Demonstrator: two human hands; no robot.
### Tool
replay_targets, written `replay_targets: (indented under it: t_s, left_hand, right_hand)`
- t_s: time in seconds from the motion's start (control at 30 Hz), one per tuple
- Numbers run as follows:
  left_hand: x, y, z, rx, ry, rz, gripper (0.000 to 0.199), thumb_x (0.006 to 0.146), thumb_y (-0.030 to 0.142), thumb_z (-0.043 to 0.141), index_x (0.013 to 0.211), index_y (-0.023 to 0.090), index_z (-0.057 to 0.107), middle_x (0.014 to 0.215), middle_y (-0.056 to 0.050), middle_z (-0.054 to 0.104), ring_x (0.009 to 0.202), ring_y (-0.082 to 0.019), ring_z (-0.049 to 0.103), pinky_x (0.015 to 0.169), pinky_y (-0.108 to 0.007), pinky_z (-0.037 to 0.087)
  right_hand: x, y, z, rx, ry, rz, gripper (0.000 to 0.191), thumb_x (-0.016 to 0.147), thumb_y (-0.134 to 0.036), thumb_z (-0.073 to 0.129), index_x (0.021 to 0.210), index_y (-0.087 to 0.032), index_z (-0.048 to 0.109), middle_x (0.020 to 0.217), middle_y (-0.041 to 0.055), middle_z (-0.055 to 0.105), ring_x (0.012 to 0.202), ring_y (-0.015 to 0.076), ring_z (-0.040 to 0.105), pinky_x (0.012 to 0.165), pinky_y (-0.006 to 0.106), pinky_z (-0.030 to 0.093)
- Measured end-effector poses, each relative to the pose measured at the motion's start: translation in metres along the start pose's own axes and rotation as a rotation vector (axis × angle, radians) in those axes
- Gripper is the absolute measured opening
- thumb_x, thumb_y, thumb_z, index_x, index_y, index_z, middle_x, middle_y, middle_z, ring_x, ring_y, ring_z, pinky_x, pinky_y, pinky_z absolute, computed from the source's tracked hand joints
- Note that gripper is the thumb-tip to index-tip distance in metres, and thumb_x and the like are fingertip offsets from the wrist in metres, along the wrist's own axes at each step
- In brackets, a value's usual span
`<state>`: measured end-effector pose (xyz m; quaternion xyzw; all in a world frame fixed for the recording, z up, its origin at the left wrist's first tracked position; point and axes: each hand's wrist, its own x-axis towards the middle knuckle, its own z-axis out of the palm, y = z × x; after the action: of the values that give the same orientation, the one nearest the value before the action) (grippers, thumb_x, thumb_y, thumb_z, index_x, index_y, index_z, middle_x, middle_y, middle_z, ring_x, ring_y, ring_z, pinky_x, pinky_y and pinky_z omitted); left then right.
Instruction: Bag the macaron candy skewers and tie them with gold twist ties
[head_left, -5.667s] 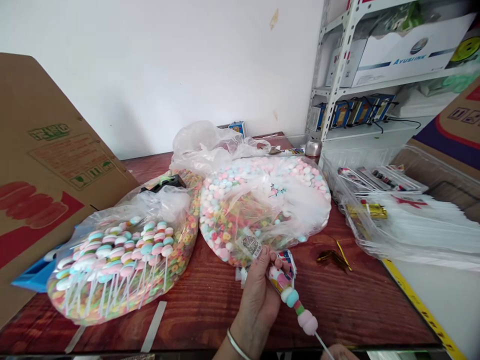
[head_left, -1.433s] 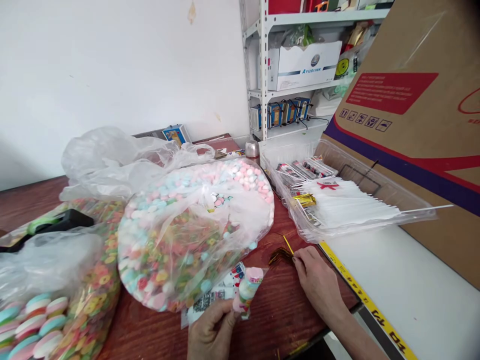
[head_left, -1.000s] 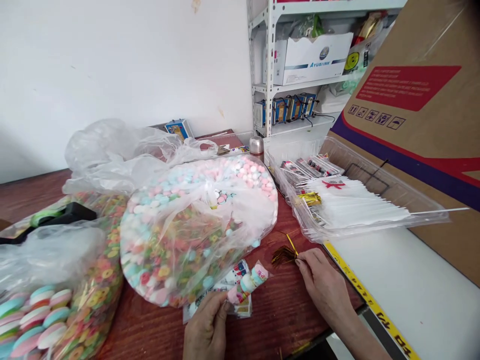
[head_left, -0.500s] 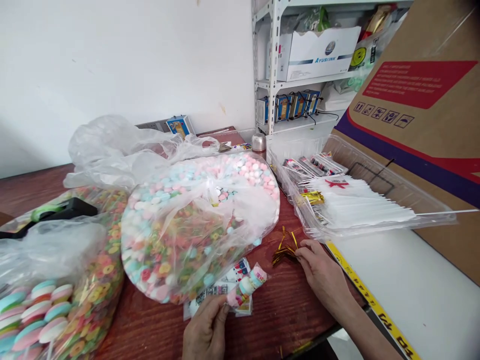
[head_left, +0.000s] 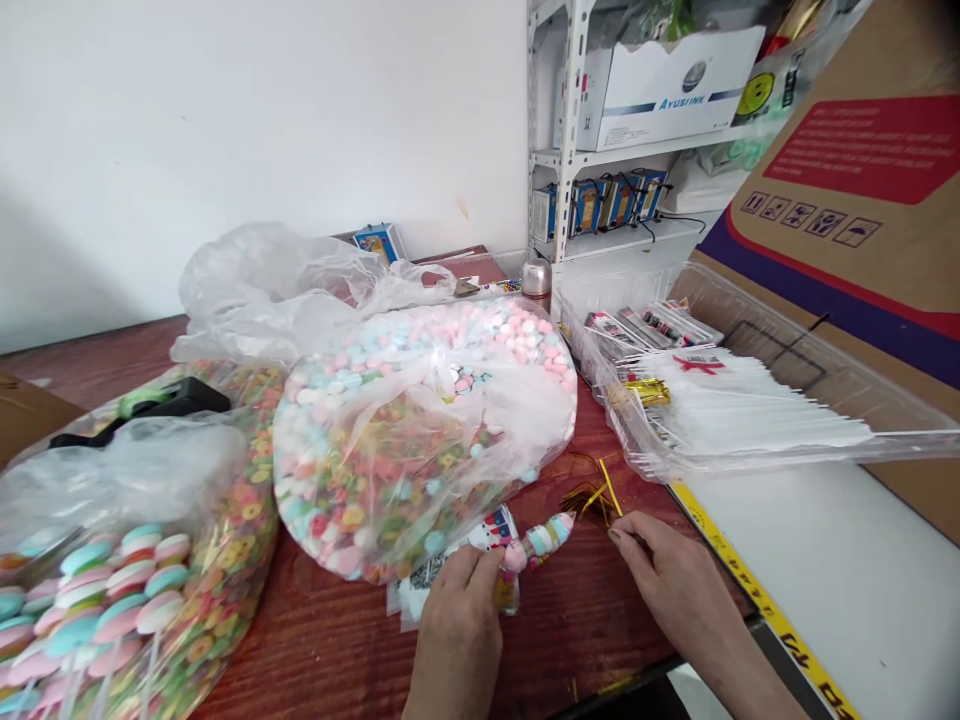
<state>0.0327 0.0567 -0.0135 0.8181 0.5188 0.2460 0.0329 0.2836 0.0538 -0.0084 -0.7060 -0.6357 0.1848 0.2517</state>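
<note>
My left hand (head_left: pixel 461 630) is closed on one end of a wrapped stick of pastel candies (head_left: pixel 546 538), which points up and right. Pinched in the fingertips of my right hand (head_left: pixel 667 565) is a gold twist tie (head_left: pixel 610 487). A small pile of gold ties (head_left: pixel 585 500) lies on the table just left of those fingertips. Printed plastic packets (head_left: pixel 411 592) lie partly under my left hand. Beyond them sits a large round bag of pastel and ring-shaped candies (head_left: pixel 337 420), its clear plastic gathered at the middle.
Candy sticks (head_left: pixel 127 590) and a bag of ring candies (head_left: pixel 225 600) fill the left, beneath a black tool (head_left: pixel 191 397). A clear tray (head_left: pixel 675 465) with white sticks (head_left: pixel 757 405) stands right, before a cardboard box (head_left: pixel 870 190). Metal shelves (head_left: pixel 574 90) stand behind.
The view has shifted, moving the scene rightward. My left hand has carried the candy stick closer to the gold ties. My right hand has drawn back slightly from the pile with one tie.
</note>
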Motion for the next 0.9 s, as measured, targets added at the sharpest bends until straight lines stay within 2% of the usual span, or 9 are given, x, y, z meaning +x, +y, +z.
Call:
replay_targets:
  t_s: [0.13,0.2,0.3,0.4,0.53,0.63,0.73,0.8,0.9]
  left_hand:
    - [0.0,-0.001,-0.004,-0.044,0.054,-0.031,0.019,0.092,0.014,0.049,0.106,0.022,0.059,0.084,-0.004,0.064,0.074,-0.02,0.062,0.066,-0.03,0.05]
    - [0.0,0.003,-0.005,-0.086,0.029,-0.049,0.017,0.092,0.014,0.048,0.1,0.023,0.061,0.082,-0.003,0.063,0.073,-0.019,0.061,0.066,-0.029,0.049]
    - [0.003,0.015,-0.004,-0.154,0.025,-0.046,0.019,0.092,0.011,0.047,0.094,0.022,0.062,0.079,-0.003,0.062,0.073,-0.018,0.06,0.066,-0.028,0.049]
    - [0.007,0.027,-0.003,-0.188,0.057,-0.023,0.019,0.092,0.01,0.047,0.094,0.021,0.062,0.079,-0.004,0.063,0.073,-0.018,0.061,0.066,-0.028,0.049]
    - [0.01,0.036,-0.003,-0.205,0.112,-0.03,0.016,0.091,0.01,0.048,0.093,0.021,0.059,0.078,-0.003,0.064,0.071,-0.018,0.062,0.064,-0.028,0.051]
    - [0.008,0.035,-0.002,-0.172,0.177,0.006,0.021,0.091,0.011,0.049,0.108,0.019,0.058,0.081,-0.005,0.067,0.072,-0.018,0.063,0.066,-0.028,0.052]
    - [0.007,0.033,-0.001,-0.199,0.165,0.014,0.026,0.091,0.011,0.049,0.112,0.02,0.062,0.083,-0.005,0.067,0.073,-0.017,0.064,0.067,-0.027,0.052]
    - [0.008,0.034,-0.001,-0.313,0.158,-0.067,0.024,0.091,0.012,0.049,0.105,0.021,0.066,0.083,-0.005,0.067,0.075,-0.017,0.064,0.069,-0.027,0.052]
    - [0.015,0.039,-0.003,-0.66,0.108,-0.387,0.016,0.09,0.019,0.053,0.092,0.02,0.069,0.082,-0.004,0.067,0.075,-0.017,0.062,0.069,-0.027,0.049]
  right_hand:
    - [-0.005,0.003,-0.012,-0.095,0.137,0.048,0.03,0.094,-0.038,0.038,0.077,-0.023,0.058,0.081,0.0074,0.069,0.073,0.0253,0.065,0.066,0.034,0.042]
    - [-0.012,-0.01,-0.017,0.005,0.208,0.043,0.029,0.094,-0.041,0.042,0.083,-0.023,0.061,0.085,0.0054,0.07,0.076,0.0228,0.065,0.07,0.031,0.044]
    - [-0.026,-0.041,-0.011,0.376,0.039,0.007,0.026,0.093,-0.043,0.049,0.084,-0.024,0.064,0.076,-0.0013,0.066,0.069,0.0158,0.062,0.066,0.022,0.045]
    - [-0.035,-0.068,0.01,0.67,-0.145,0.082,0.033,0.092,-0.046,0.05,0.073,-0.021,0.061,0.061,-0.0042,0.055,0.057,0.0132,0.052,0.055,0.02,0.042]
    - [-0.035,-0.079,0.032,0.792,-0.171,0.183,0.038,0.088,-0.051,0.055,0.069,-0.019,0.061,0.057,-0.0035,0.053,0.054,0.0132,0.048,0.051,0.021,0.04]
    - [-0.032,-0.08,0.035,0.801,-0.149,0.2,0.041,0.086,-0.054,0.056,0.066,-0.019,0.061,0.055,-0.0034,0.052,0.053,0.013,0.047,0.05,0.021,0.039]
    - [-0.031,-0.08,0.034,0.759,-0.131,0.182,0.042,0.088,-0.054,0.054,0.066,-0.019,0.061,0.056,-0.0029,0.054,0.053,0.0134,0.049,0.05,0.021,0.04]
    - [-0.033,-0.079,0.036,0.694,-0.117,0.144,0.038,0.09,-0.051,0.052,0.071,-0.02,0.063,0.062,-0.0015,0.061,0.057,0.0148,0.055,0.055,0.022,0.044]
    - [-0.036,-0.077,0.041,0.571,-0.056,0.031,0.027,0.093,-0.042,0.05,0.083,-0.021,0.065,0.077,0.0005,0.07,0.069,0.0167,0.065,0.065,0.023,0.048]
